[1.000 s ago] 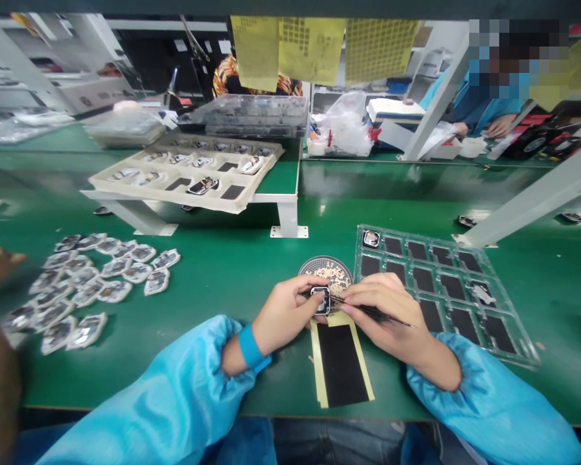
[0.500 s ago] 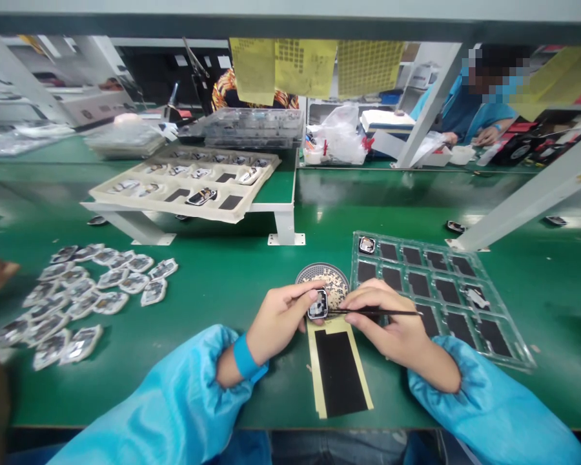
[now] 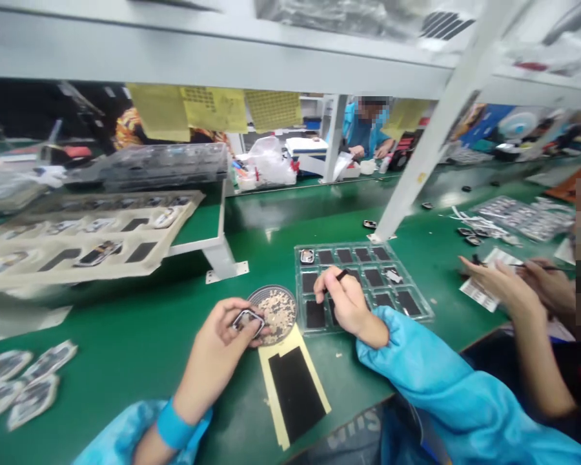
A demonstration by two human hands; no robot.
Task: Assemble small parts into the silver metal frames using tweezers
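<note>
While my left hand [image 3: 223, 336] pinches the small watch case [image 3: 246, 320] just beside the round dish [image 3: 272, 309], my right hand [image 3: 346, 300] grips the tweezers [image 3: 341, 275] over the clear tray [image 3: 419, 310].
I judge it best to keep the case level above the black pad [image 3: 297, 394] and steady the tweezer hand against the tray.

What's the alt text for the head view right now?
A person in blue sleeves sits at a green workbench; the left hand holds a small rectangular part beside a round dish, and the right hand grips tweezers over a clear compartment tray. A co-worker's hands work at right.
</note>
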